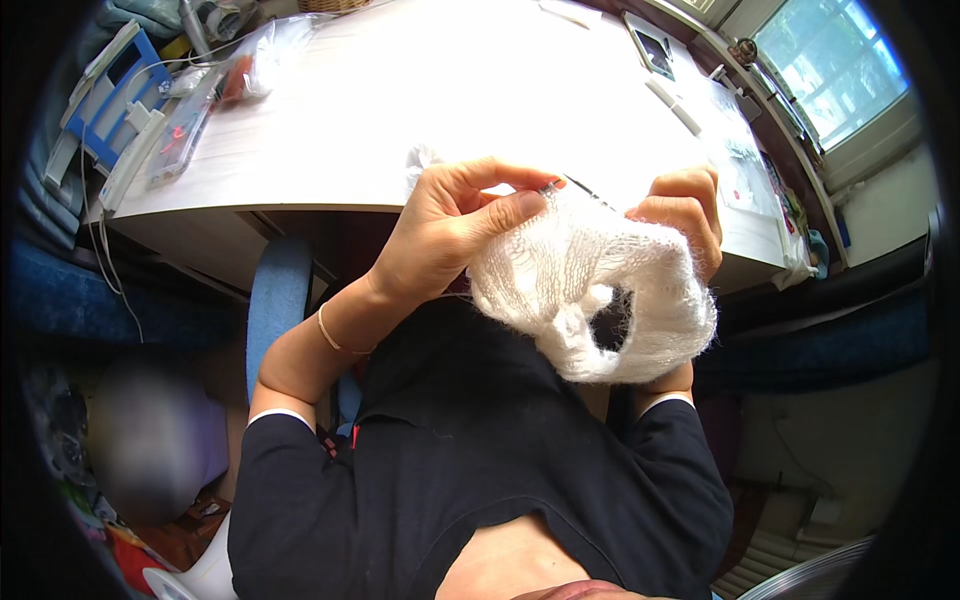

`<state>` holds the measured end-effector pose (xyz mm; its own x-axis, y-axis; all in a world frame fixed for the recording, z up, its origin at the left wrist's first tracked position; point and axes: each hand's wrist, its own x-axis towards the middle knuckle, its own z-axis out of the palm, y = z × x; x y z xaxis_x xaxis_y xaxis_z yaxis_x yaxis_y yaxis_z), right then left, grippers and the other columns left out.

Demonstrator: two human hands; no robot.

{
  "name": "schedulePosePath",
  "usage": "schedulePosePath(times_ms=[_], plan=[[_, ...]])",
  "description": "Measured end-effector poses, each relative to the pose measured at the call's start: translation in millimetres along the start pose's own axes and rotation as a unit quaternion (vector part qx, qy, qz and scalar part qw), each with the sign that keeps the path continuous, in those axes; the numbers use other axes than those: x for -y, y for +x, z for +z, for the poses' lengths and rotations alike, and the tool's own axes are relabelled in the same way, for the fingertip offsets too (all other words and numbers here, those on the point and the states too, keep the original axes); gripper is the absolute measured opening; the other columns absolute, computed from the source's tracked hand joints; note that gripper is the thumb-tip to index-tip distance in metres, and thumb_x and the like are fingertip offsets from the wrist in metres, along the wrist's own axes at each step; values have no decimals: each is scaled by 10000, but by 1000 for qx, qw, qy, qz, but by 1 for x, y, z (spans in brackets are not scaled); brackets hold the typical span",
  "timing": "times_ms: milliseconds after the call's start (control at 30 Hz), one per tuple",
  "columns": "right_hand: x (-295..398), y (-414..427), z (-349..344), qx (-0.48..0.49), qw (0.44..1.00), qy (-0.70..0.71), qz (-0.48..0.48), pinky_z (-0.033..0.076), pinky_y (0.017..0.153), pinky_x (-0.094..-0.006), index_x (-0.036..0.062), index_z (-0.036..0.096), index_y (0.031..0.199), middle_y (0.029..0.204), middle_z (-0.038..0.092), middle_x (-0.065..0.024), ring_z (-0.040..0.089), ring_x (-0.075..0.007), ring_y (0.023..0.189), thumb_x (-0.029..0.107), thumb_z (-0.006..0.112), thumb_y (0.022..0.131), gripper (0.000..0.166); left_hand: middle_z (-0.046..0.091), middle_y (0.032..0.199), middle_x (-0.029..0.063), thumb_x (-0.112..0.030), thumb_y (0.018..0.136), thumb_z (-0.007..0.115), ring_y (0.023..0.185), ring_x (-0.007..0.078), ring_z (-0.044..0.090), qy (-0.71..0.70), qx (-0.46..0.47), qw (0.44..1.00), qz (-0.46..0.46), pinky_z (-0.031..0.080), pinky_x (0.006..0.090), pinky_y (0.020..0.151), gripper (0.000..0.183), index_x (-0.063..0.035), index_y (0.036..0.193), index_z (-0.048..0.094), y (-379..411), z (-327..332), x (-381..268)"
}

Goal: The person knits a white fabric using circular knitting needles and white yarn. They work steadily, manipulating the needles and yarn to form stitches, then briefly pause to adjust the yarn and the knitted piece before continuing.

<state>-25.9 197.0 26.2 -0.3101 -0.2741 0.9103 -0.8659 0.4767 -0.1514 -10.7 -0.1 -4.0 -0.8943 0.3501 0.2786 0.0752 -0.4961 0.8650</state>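
A fuzzy white knitted piece [585, 277], tube-like with a round opening at its lower part, hangs between my hands over my lap. My left hand [457, 225] pinches its upper edge between thumb and index finger. A thin dark knitting needle [589, 192] runs along that top edge, slanting down toward my right hand [686, 206]. The right fingers are curled around the needle's lower end and the right side of the knitting, which covers part of that hand. A small whitish bundle [421, 161], too washed out to name, lies on the table behind my left hand.
Before me is a white table [360, 127] in bright glare. To the left are a clear plastic case [176, 146], a power strip [133, 161], a blue frame [120, 97] and plastic bags [262, 64]. A phone-like device [652, 49] lies back right, near the window [832, 67].
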Motion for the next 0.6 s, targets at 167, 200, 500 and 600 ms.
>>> schedulePosePath(times_ms=[167,200,500,600], plan=[[1,-2,0,15,999,27,16,358,609,-287,74,579,665,665,491,-28,457,-169,673,195,759,487,281,631,979,108,-61,842,578,892,139,589,-21,2,1000,9,475,265,801,201,1,1032,594,0,-2,3],[1,-1,0,17,999,33,21,360,612,-288,74,581,665,664,492,-27,458,-168,671,194,761,486,280,630,980,110,-64,842,578,891,138,589,-22,3,1000,18,476,264,797,199,1,1030,595,1,-2,5],[-1,-5,7,30,999,-22,-34,346,642,-290,83,611,709,670,512,-40,475,-165,670,271,760,528,301,623,977,104,-38,847,560,882,140,584,0,4,1000,2,466,251,795,161,21,992,598,1,3,12],[-7,1,12,124,992,31,23,375,692,-340,52,580,824,795,522,-92,499,-242,781,363,742,521,464,607,946,70,9,843,549,878,113,567,34,31,998,44,461,234,769,138,38,968,599,1,8,20]])
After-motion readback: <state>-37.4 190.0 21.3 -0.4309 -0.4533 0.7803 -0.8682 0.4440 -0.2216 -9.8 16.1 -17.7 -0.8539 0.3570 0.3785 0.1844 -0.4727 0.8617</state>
